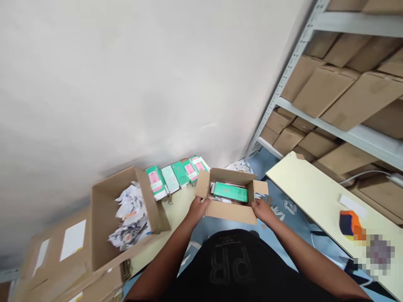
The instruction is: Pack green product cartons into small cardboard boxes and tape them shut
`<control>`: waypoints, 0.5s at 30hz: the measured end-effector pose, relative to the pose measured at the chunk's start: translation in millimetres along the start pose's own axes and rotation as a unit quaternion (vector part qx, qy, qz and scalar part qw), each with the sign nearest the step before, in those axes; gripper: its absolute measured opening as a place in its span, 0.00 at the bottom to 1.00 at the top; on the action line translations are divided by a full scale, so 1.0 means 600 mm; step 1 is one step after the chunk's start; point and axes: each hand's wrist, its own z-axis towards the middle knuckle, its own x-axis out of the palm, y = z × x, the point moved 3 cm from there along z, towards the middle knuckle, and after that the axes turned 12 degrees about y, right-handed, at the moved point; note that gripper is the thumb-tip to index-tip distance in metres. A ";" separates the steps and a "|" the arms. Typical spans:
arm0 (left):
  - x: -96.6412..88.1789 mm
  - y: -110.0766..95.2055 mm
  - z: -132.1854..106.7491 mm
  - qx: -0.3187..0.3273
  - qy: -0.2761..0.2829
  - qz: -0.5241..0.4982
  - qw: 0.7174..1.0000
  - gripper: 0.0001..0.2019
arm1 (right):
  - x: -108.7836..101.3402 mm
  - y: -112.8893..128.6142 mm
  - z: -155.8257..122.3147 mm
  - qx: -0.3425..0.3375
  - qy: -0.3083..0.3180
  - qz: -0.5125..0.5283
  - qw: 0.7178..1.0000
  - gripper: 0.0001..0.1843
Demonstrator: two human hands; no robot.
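Between my two hands is a small open cardboard box point(231, 212), its flaps folded outward. Inside lies a green box point(231, 192) with pale print, and some white and pinkish items show beneath it, too small to name. My left hand point(199, 208) grips the cardboard box at its near left corner. At the near right corner, my right hand point(262, 209) has its fingers closed on the same box. The box is held in front of my body, above the blue floor.
A large open carton point(115, 201) holding crumpled paper point(134, 214) stands at the left. Several green and pink boxes point(179, 174) line the table point(182, 205) by the wall. Metal shelving point(333, 121) with cartons rises at the right, beside another table point(308, 180). Paper scraps point(241, 166) litter the floor.
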 end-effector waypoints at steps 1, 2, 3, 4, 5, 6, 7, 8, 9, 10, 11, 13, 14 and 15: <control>0.023 -0.012 0.017 -0.007 0.013 0.006 1.000 0.26 | -0.014 -0.021 -0.007 0.010 -0.004 0.008 1.000 0.18; 0.048 -0.023 0.035 -0.012 0.024 0.015 1.000 0.26 | -0.029 -0.044 -0.014 0.020 -0.008 0.017 1.000 0.18; 0.075 -0.034 0.053 -0.012 0.035 0.027 0.999 0.26 | -0.046 -0.068 -0.020 0.029 -0.016 0.025 0.999 0.18; 0.104 -0.044 0.070 -0.010 0.044 0.038 0.998 0.25 | -0.064 -0.094 -0.025 0.039 -0.027 0.032 0.998 0.18; 0.135 -0.052 0.086 -0.008 0.053 0.049 0.997 0.25 | -0.083 -0.120 -0.031 0.047 -0.039 0.039 0.997 0.18; 0.169 -0.059 0.102 -0.006 0.063 0.062 0.996 0.24 | -0.103 -0.148 -0.037 0.055 -0.051 0.045 0.996 0.18; 0.204 -0.065 0.117 -0.005 0.074 0.079 0.994 0.24 | -0.124 -0.176 -0.044 0.062 -0.061 0.051 0.995 0.18; 0.240 -0.070 0.131 -0.002 0.087 0.101 0.991 0.24 | -0.145 -0.206 -0.050 0.070 -0.068 0.058 0.994 0.18; 0.277 -0.076 0.146 0.004 0.099 0.126 0.987 0.25 | -0.166 -0.236 -0.056 0.081 -0.073 0.066 0.992 0.18; 0.314 -0.081 0.160 0.016 0.110 0.151 0.982 0.25 | -0.187 -0.266 -0.062 0.092 -0.077 0.076 0.990 0.17; 0.351 -0.085 0.175 0.030 0.120 0.174 0.977 0.24 | -0.207 -0.297 -0.068 0.105 -0.082 0.085 0.987 0.17; 0.424 -0.094 0.206 0.056 0.137 0.208 0.967 0.23 | -0.245 -0.355 -0.079 0.128 -0.092 0.104 0.982 0.17; 0.458 -0.098 0.223 0.066 0.146 0.218 0.963 0.23 | -0.263 -0.381 -0.083 0.138 -0.097 0.112 0.979 0.17; 0.490 -0.102 0.240 0.075 0.156 0.224 0.959 0.23 | -0.278 -0.406 -0.087 0.146 -0.102 0.121 0.977 0.17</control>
